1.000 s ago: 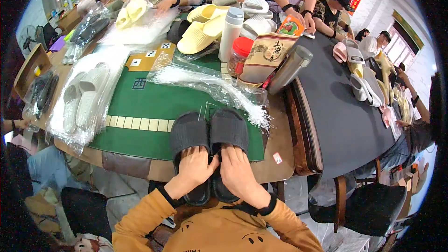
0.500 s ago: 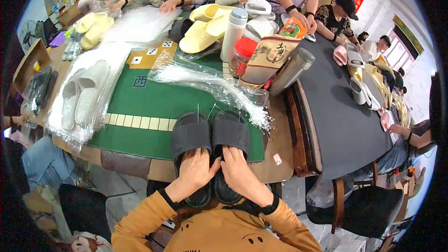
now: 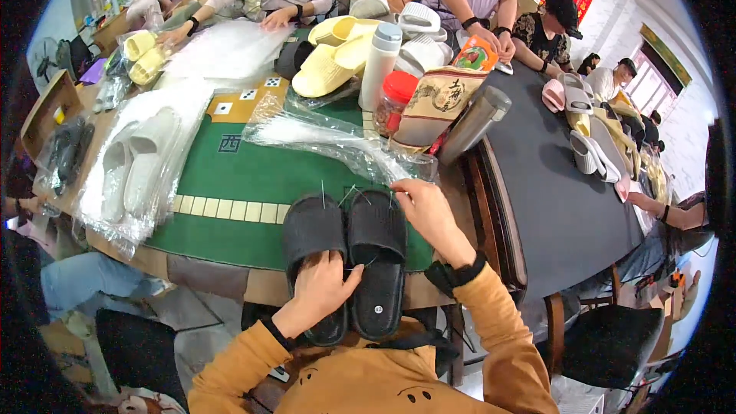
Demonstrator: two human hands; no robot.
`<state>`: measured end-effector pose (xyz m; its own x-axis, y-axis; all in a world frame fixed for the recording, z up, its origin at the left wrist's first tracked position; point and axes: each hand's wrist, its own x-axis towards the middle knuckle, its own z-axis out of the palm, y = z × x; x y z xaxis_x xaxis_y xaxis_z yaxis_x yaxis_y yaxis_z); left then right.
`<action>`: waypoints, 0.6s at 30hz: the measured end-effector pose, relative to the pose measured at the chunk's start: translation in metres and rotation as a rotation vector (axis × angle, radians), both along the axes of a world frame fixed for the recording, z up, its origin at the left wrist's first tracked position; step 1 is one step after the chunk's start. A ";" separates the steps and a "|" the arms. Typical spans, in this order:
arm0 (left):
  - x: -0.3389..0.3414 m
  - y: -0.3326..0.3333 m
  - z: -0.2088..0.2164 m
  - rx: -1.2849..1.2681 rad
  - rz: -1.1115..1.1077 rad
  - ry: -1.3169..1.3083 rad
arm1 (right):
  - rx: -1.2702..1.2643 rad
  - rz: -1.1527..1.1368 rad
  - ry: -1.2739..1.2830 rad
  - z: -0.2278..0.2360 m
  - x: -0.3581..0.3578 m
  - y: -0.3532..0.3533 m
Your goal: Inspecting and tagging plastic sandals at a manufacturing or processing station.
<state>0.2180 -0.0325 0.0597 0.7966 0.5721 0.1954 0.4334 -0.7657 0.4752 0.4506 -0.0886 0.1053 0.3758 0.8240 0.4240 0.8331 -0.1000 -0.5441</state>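
Note:
A pair of black slippers [image 3: 377, 299] lies side by side, toes away from me, across the table's near edge. Inside the left slipper's strap [image 3: 314, 222], the fingers of my left hand [image 3: 326, 287] are curled and partly hidden; I see them as gripping that slipper. Its thumb points at the right slipper, near a thin tie end under the strap. Thin pale cable ties [image 3: 323, 193] stick up at the slippers' toes. My right hand [image 3: 429, 215] is beyond the right slipper, thumb and fingertips pinched at a tie's end.
A clear bag of white ties [image 3: 307, 132] lies just ahead. Behind it stand a bottle [image 3: 380, 67], a red-lidded jar [image 3: 397, 96], a paper bag [image 3: 437, 107] and a steel flask [image 3: 477, 124]. Bagged grey slippers [image 3: 142, 157] lie left. People work across the table.
My right hand has come out of the right slipper and moved forward and right to its toe. The left hand remains in the left slipper.

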 end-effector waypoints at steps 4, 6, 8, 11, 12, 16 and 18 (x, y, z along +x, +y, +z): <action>-0.002 -0.001 -0.002 0.041 0.004 -0.035 | -0.284 -0.072 -0.151 -0.017 0.007 0.021; -0.002 0.000 -0.002 0.058 0.003 -0.013 | -0.378 -0.072 -0.170 -0.017 0.006 0.024; -0.002 0.001 0.000 0.035 -0.002 -0.011 | -0.252 -0.097 -0.170 -0.011 0.001 0.021; -0.001 0.000 0.001 0.003 0.001 0.002 | -0.047 0.038 -0.080 0.006 -0.010 0.023; -0.001 0.000 0.001 -0.002 0.002 0.010 | -0.049 0.037 -0.078 0.017 -0.018 0.025; 0.000 0.001 0.001 -0.028 0.002 0.042 | -0.083 0.148 0.301 0.021 -0.036 0.054; -0.002 -0.001 0.005 -0.029 -0.004 0.042 | -0.004 0.190 0.260 0.015 -0.045 0.070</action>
<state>0.2158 -0.0331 0.0642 0.8063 0.5735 0.1448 0.4502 -0.7538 0.4786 0.4055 -0.0187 0.1200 0.3105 0.8911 0.3311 0.6703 0.0417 -0.7409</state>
